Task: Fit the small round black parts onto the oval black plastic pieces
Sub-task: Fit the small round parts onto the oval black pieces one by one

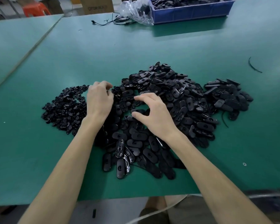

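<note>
On the worktop (152, 50), the left hand (100, 101) curls its fingers beside the small round parts (63, 109) at left; I cannot tell whether they pinch one. The right hand (153, 115) holds its fingers apart over the oval pieces (176, 94). Best to lift one oval clear, hole upward, before seating a part.

A green desk (152, 46) fills the view, and a second green desk (14, 46) butts against it on the left. At the far edge stands a blue bin (192, 13) with a crumpled clear plastic bag (136, 12) touching its left end and thin black cables (113, 21) lying just left of the bag, while a cardboard box (97, 5) and a red stool (36, 11) stand beyond the desk. A curved black strip (253, 65) lies far right, and a small white ring (244, 164) lies nearer on the right.
</note>
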`<state>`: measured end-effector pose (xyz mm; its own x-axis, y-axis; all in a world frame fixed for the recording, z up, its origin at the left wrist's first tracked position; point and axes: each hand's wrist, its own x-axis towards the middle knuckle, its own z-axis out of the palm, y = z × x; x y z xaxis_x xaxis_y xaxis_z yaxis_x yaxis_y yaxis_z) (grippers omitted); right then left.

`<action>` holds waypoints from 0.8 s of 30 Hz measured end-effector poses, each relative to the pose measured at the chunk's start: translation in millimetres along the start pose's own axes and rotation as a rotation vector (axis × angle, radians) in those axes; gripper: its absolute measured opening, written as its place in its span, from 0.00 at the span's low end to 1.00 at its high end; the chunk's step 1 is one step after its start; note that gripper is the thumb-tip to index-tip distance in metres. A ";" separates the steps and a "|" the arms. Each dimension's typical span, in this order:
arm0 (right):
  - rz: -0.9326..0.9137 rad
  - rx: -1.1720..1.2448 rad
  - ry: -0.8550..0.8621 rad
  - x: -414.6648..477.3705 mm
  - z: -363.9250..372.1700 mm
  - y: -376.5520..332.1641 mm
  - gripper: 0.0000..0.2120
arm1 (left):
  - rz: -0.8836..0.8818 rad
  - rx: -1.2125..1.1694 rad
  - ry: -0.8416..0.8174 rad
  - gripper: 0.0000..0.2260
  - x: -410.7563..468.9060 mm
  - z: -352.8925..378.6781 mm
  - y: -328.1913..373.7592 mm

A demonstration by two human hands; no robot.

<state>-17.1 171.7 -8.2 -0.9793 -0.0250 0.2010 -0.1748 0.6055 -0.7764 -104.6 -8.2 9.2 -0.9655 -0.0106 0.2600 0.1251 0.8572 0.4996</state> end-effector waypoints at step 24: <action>0.008 0.063 -0.007 -4.0 -4.0 -0.5 0.12 | 0.014 -0.065 0.074 0.07 -5.9 0.0 -12.4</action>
<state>-12.6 174.7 -6.3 -0.9814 -0.0264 0.1902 -0.1727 0.5544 -0.8141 -100.4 -18.8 1.5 -0.9443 -0.0389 0.3269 0.1555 0.8224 0.5472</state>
